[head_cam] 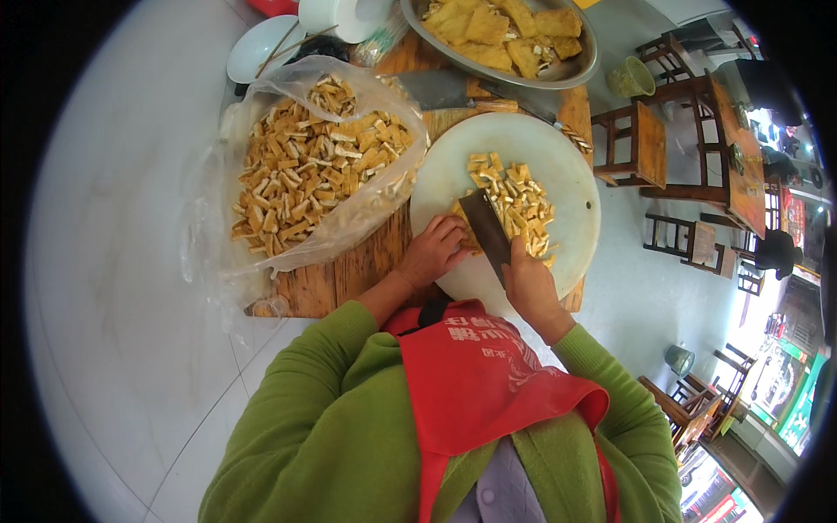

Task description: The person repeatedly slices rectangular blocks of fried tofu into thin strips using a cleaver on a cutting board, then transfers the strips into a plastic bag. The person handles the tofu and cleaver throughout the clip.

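Note:
A cleaver (485,229) is in my right hand (531,282), its dark blade lying slantwise over a round white cutting board (451,160). My left hand (437,252) presses on a golden piece of fried tofu (460,210) just left of the blade, which partly hides that piece. To the right of the blade, cut strips of fried tofu (523,202) lie heaped on the board. An open clear plastic bag (386,212) full of similar tofu strips (307,170) stands left of the board.
Beyond the board, a steel basin (500,77) holds larger fried tofu slabs (487,29). A second cleaver (435,89) and another knife handle (574,137) lie on the wooden table (346,274). A white bowl (258,46) with chopsticks is at the back left. Wooden stools (647,144) stand rightward.

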Tool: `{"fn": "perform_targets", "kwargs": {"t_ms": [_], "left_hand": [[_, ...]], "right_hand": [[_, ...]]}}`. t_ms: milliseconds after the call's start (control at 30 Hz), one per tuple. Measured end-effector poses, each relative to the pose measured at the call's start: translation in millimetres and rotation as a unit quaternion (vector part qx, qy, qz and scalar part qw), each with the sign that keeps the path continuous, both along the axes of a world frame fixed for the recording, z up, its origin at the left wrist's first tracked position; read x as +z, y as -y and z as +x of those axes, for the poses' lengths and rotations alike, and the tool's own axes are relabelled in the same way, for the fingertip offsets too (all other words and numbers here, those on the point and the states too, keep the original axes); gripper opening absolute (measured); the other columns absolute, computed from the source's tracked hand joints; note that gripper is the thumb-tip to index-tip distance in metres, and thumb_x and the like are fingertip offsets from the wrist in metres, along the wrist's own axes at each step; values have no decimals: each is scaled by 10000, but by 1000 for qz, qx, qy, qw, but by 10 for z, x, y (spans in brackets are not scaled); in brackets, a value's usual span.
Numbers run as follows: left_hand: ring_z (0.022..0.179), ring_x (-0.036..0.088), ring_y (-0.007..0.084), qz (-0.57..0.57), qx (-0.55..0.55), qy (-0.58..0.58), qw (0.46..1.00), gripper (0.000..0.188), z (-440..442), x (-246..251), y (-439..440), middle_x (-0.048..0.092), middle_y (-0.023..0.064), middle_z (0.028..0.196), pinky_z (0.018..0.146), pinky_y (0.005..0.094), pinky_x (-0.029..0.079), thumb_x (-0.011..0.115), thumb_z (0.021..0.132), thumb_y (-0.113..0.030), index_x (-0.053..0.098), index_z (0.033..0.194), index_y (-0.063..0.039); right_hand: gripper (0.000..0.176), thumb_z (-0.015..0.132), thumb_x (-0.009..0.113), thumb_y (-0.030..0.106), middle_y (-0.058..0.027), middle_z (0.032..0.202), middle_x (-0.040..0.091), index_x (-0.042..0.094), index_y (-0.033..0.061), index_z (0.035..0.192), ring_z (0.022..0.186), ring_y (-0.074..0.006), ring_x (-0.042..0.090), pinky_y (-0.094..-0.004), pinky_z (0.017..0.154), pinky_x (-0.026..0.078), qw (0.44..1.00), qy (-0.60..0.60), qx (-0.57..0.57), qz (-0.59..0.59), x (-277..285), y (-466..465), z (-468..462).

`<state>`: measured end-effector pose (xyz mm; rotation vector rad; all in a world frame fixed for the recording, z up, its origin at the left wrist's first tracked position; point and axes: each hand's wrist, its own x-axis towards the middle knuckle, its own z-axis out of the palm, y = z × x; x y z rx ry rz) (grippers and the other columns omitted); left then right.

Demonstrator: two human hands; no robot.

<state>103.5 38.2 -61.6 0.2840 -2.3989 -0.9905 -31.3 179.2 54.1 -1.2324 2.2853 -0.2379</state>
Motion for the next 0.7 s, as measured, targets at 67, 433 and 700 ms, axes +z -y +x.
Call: {"fn": "perform_targets", "kwargs": {"t_ms": [67, 433, 700], "left_hand": [[1081, 535, 321, 10, 5, 21, 1000, 233, -23, -22, -10, 573, 114, 1096, 902, 384, 484, 723, 786, -158, 587, 939, -46], [1095, 531, 351, 68, 6, 35, 997, 262, -35, -143, -4, 569, 137, 1132, 941, 414, 463, 733, 771, -149, 615, 975, -35], [1090, 547, 325, 37, -2, 19, 999, 223, -3, -53, 1, 581, 117, 1108, 934, 401, 471, 695, 810, -118, 626, 1004, -34]], "right_hand": [[301, 871, 585, 62, -282, 734, 633, 393, -14, 1090, 716, -479, 631, -549, 619, 498, 1000, -9, 6, 16, -33, 44, -9], [265, 847, 508, -26, -241, 931, 623, 405, 20, 1087, 747, -447, 656, -504, 625, 539, 997, -56, 8, 50, -529, 169, 114], [272, 885, 569, 96, -265, 876, 643, 402, 19, 1085, 756, -440, 655, -519, 594, 521, 999, -19, -29, -42, -727, 361, -37]]}}
